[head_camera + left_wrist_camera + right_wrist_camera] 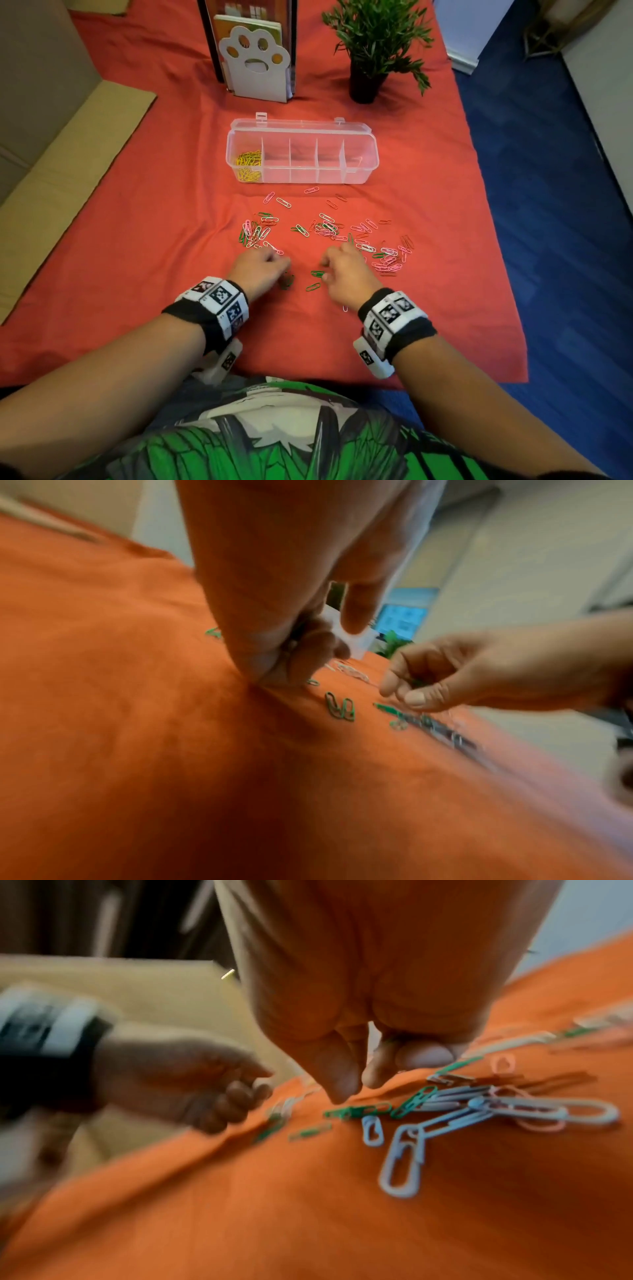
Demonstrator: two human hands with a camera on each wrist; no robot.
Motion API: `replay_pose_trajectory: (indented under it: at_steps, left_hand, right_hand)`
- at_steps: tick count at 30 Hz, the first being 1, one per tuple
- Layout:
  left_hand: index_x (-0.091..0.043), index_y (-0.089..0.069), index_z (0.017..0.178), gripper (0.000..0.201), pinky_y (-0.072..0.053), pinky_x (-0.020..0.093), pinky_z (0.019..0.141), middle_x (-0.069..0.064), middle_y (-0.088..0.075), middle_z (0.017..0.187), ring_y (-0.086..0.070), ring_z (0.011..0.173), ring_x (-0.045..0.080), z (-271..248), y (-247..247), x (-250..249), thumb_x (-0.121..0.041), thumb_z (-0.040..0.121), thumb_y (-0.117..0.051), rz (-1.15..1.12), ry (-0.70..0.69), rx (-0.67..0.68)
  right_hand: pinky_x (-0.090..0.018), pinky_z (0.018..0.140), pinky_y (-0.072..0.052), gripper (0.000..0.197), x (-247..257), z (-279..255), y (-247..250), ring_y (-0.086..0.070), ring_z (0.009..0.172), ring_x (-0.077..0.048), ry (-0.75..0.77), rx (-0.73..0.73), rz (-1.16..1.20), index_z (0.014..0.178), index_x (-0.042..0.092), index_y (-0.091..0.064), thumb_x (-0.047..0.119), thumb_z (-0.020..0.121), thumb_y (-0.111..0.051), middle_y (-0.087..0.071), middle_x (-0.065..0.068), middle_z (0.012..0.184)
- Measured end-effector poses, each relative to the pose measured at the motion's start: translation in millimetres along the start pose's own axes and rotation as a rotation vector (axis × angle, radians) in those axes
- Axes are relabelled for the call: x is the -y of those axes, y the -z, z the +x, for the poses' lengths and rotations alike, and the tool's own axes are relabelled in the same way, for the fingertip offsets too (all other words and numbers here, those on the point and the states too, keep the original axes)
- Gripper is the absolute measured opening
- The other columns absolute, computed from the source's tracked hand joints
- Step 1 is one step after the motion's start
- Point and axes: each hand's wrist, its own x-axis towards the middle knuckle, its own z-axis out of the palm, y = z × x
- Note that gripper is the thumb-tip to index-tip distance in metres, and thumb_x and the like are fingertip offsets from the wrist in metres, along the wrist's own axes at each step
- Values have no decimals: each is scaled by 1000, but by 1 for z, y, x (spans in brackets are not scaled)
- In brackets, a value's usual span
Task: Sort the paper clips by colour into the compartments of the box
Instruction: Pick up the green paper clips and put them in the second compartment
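Observation:
A clear box (373,161) with its lid folded back stands mid-table; yellow clips (248,162) fill its leftmost compartment, and the other compartments look bare. Pink, white, green and red paper clips (329,228) lie scattered on the red cloth in front of it. My left hand (284,265) (318,653) is curled into a fist low over the cloth, with a glint of clip wire inside. My right hand (323,270) (356,1085) pinches thumb to fingers at a green clip (359,1111), with green showing inside its curl (416,683). Two green clips (339,710) lie between the hands.
A white paw-shaped bookend (253,65) with books and a potted plant (368,68) stand behind the box. Cardboard (68,154) lies along the left. The cloth's right edge drops to blue floor (548,205). White clips (404,1164) lie near my right wrist.

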Motion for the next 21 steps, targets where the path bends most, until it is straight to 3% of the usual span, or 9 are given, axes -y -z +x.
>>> replay_pose_trajectory:
  at_steps: [2,4,7,8,12,13,15,18,21]
  left_hand:
    - [-16,-59,68,24,-36,27,60,3,-61,70,-55,68,22,-5,-4,4,-38,78,-65,387,-143,-71]
    - [-15,-61,75,25,-40,29,67,7,-65,85,-60,83,27,-9,-8,7,-39,75,-67,520,-238,-79]
    - [-11,-62,83,21,-45,33,77,12,-65,98,-60,96,30,-7,-11,7,-31,79,-65,557,-271,-64]
    - [-9,-63,84,20,-45,34,80,13,-65,99,-60,97,30,-6,-12,7,-29,81,-63,565,-281,-52]
    - [-4,-63,83,20,-44,36,79,17,-66,95,-60,92,33,-6,-16,7,-21,84,-55,555,-337,2]
    - [-5,-61,79,18,-43,35,75,16,-65,89,-60,87,31,-5,-15,7,-20,86,-54,503,-334,20]
    - [-15,-53,68,20,-38,30,64,8,-58,70,-54,70,24,-2,-13,5,-20,87,-54,289,-254,115]
    - [-19,-42,61,18,-29,23,45,-6,-42,49,-38,47,13,-5,-5,-2,-21,73,-56,-401,-4,279]
    - [-15,-42,60,3,-29,22,44,-2,-39,53,-37,46,12,-12,8,-10,-16,58,-43,-960,71,524]
  right_hand:
    - [-38,84,-41,24,4,-5,-8,-47,102,-32,112,-39,-276,103,5,-53,-1,79,-52,-49,-15,107]
    - [-42,78,-45,25,10,-11,-11,-50,96,-35,176,-69,-400,97,4,-53,-5,77,-43,-52,-17,101]
    - [-32,55,-48,30,17,-15,-16,-59,69,-28,143,-104,-500,76,10,-58,4,70,-30,-57,-9,76]
    - [-31,53,-48,31,18,-14,-18,-60,67,-27,154,-151,-517,74,11,-59,5,70,-28,-57,-8,74]
    - [-38,84,-43,18,11,-1,-11,-53,98,-33,82,-12,-193,98,3,-53,0,85,-41,-56,-18,104]
    - [-34,82,-41,12,9,1,-5,-54,96,-30,16,15,-33,97,5,-53,4,87,-47,-57,-16,102]
    - [-28,64,-37,8,3,4,6,-53,75,-20,-131,11,308,84,16,-52,8,88,-53,-57,-5,82]
    - [-19,48,-31,25,-11,1,23,-40,56,-9,-318,-25,888,81,23,-53,-1,88,-48,-51,2,70]
    - [-15,44,-29,29,-26,-8,39,-34,52,-7,-349,21,1319,91,16,-56,-4,90,-36,-46,1,67]
